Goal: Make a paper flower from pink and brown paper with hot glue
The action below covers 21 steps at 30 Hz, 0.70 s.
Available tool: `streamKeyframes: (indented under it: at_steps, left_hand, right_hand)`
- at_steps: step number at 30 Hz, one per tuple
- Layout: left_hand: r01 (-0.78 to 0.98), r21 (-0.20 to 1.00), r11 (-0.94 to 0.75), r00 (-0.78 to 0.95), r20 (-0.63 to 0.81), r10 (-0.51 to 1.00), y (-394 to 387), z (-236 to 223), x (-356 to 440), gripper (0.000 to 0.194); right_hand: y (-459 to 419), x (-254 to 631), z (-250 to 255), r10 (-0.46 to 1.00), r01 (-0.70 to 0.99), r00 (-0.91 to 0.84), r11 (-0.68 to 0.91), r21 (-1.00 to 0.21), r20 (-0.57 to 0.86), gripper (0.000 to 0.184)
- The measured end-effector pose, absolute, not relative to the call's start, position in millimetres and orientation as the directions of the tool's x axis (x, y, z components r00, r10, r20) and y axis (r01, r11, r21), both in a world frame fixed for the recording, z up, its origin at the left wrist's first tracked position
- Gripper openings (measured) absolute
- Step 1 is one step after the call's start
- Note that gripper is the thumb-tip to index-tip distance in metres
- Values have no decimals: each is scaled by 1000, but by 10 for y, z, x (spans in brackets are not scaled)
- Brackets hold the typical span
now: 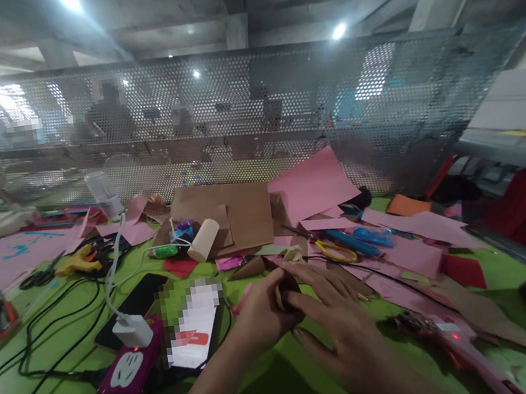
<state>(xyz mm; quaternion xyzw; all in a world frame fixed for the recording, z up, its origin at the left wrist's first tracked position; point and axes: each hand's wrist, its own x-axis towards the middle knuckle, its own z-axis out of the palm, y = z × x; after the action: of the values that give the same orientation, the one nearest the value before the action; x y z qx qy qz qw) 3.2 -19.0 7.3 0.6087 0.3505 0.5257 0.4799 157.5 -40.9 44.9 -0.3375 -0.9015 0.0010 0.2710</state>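
My left hand (264, 314) is curled, its fingers wrapped round a small brown piece (283, 297) that looks like rolled paper or card. Most of that piece is hidden by the fingers. From the right, my right hand (342, 323) closes on it with bent fingers, and the index fingertip presses at the piece. Both hands meet above the green table (275, 391). Just behind them lie a crumpled tan scrap (294, 253) and a folded brown paper piece (252, 267).
A phone (196, 330) and a purple power strip (133, 368) with a charger and cables lie left. A pink glue gun (464, 341), its light red, lies right. Behind are a cardboard tube (204, 240), yellow-handled scissors (336, 250), pink paper (313, 183) and a mesh screen (231, 110).
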Motion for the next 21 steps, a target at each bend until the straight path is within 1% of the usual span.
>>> streamKeyframes:
  at_steps: [4, 6, 9, 13, 16, 21]
  left_hand:
    - [-116, 957, -267, 204, 286, 936, -203, 86, 26, 29]
    - [-125, 962, -241, 201, 263, 944, -198, 84, 24, 27]
    - [-74, 974, -214, 180, 224, 958, -183, 67, 14, 27]
    - [-26, 968, -251, 176, 251, 952, -180, 76, 0, 26]
    - [-59, 965, -256, 194, 263, 945, -197, 141, 5, 24]
    - [-114, 971, -210, 173, 228, 958, -218, 239, 37, 27]
  right_hand:
    - [-388, 1622, 471, 610, 603, -628, 774, -194, 483, 41]
    - [-366, 1668, 488, 607, 596, -620, 777, -204, 497, 39]
    - [-348, 1713, 503, 604, 591, -614, 779, -210, 508, 35]
    - [-366, 1693, 479, 598, 607, -624, 776, -171, 503, 31]
    - [-380, 1669, 457, 601, 610, -626, 775, -169, 497, 32]
    - [-382, 1663, 458, 602, 622, -609, 766, -159, 517, 35]
